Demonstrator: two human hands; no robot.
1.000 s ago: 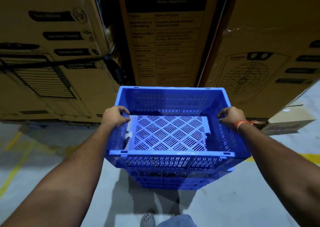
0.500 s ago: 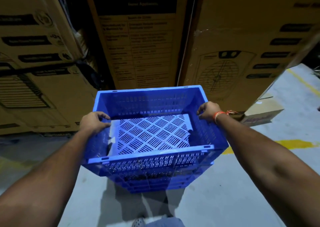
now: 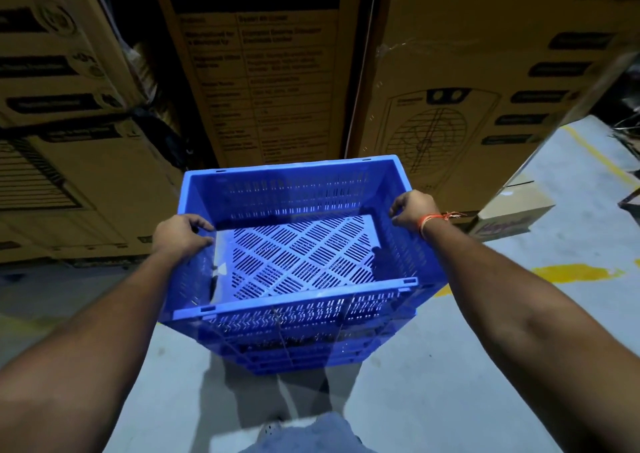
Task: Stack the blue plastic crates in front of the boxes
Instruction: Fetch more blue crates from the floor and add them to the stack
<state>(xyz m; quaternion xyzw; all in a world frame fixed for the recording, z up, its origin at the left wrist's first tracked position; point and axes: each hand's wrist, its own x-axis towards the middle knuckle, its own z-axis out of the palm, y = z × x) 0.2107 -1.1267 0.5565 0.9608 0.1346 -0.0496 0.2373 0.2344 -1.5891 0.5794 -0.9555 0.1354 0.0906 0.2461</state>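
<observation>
Two hands hold the top blue crate (image 3: 298, 244) by its side rims: the left hand (image 3: 180, 234) is curled over the left rim, the right hand (image 3: 412, 210) over the right rim, fingers wrapped shut on the plastic; the crate is carried level above the lower crates (image 3: 294, 355), whose edges show beneath its near wall; seating appears to be the step in hand, and whether the rims already touch cannot be told; the next move would call for squaring the corners, then lowering and releasing. Cardboard boxes (image 3: 450, 89) stand just beyond the far rim; a small carton (image 3: 512, 217) lies near on the right; open floor (image 3: 485, 366) is left near and right.
</observation>
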